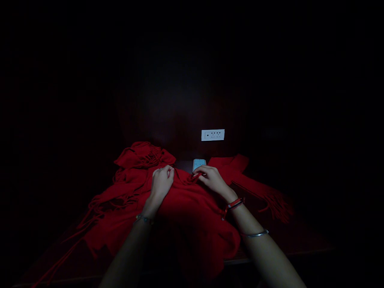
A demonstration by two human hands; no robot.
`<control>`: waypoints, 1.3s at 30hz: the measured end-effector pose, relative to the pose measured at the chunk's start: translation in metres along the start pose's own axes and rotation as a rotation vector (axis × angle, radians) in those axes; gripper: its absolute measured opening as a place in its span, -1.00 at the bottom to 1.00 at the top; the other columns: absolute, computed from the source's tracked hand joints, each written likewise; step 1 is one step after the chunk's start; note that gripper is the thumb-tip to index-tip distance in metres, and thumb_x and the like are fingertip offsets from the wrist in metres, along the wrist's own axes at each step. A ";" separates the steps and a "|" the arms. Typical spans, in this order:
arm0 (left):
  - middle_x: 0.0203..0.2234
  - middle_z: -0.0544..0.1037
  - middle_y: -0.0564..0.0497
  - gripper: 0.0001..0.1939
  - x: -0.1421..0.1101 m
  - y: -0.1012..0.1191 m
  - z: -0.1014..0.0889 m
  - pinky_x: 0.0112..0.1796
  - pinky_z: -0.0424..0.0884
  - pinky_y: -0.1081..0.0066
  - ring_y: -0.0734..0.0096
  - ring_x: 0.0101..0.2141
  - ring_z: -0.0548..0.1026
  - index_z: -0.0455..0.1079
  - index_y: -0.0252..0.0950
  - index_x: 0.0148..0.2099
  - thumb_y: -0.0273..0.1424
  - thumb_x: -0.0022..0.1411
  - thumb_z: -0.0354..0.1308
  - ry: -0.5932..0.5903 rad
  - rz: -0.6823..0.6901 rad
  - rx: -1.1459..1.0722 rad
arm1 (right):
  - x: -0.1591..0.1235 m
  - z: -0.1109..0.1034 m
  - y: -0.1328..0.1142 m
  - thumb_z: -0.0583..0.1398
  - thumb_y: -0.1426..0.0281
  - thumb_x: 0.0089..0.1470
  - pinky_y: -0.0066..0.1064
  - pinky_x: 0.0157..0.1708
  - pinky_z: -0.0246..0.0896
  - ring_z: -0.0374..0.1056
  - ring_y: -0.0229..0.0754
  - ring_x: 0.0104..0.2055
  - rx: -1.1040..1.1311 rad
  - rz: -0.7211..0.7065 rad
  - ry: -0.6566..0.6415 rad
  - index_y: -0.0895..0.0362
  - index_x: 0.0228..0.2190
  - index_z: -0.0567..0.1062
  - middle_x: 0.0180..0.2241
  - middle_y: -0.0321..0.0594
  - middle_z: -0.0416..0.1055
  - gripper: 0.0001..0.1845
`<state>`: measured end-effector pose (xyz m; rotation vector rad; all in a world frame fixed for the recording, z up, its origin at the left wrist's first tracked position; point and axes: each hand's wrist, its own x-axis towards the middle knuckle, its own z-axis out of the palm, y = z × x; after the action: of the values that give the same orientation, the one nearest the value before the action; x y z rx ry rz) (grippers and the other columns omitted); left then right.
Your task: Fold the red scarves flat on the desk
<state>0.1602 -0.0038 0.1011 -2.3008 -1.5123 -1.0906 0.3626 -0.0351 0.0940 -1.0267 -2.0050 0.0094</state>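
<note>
A red fringed scarf (192,204) is spread over the table and hangs past its front edge. My left hand (162,181) is closed on the scarf's far edge, knuckles up. To its right, my right hand (211,179) pinches a bunched bit of the same edge, where some fringe strands show between thumb and fingers. Between the two hands the edge sags slightly. Just beyond my right hand lies a phone (199,163) with a lit screen, its lower part covered by the hand.
Crumpled red fringed cloth (141,155) is heaped at the back left. Another red fringed piece (255,186) lies at the right. A white socket plate (213,135) is on the dark wall behind. The table's front edge (288,254) shows faintly; the surroundings are very dark.
</note>
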 end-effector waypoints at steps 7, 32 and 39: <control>-0.42 0.41 -0.02 -0.81 -0.001 0.005 -0.001 -0.23 0.23 0.39 0.36 -0.33 0.36 0.34 -0.29 -0.41 -0.40 0.14 -0.08 0.140 0.061 -0.101 | 0.001 0.005 -0.008 0.08 0.50 -0.01 -0.35 -0.17 0.14 0.25 -0.21 -0.17 0.086 -0.055 0.067 0.13 -0.25 0.41 -0.24 -0.16 0.35 -0.77; -0.30 0.48 -0.06 -0.77 0.002 -0.023 0.005 -0.19 0.28 0.40 0.32 -0.26 0.42 0.36 -0.32 -0.25 -0.34 0.17 -0.07 -0.110 0.168 -0.230 | 0.020 -0.076 0.040 0.11 0.20 -0.22 -0.43 -0.45 0.13 0.23 -0.26 -0.46 0.460 0.470 0.692 0.16 -0.48 0.36 -0.53 -0.32 0.31 -0.72; -0.39 0.49 0.01 -0.69 -0.003 -0.056 -0.008 -0.28 0.30 0.44 0.37 -0.36 0.42 0.37 -0.31 -0.30 -0.21 0.14 -0.08 -0.398 0.161 -0.316 | 0.044 -0.220 0.067 -0.06 0.20 -0.03 -0.20 -0.31 0.11 0.25 -0.08 -0.29 -0.219 0.422 0.629 0.12 -0.40 0.34 -0.38 -0.09 0.34 -0.69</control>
<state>0.1077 0.0166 0.0919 -2.9425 -1.3126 -0.9235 0.5465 -0.0378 0.2390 -1.3734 -1.2204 -0.2782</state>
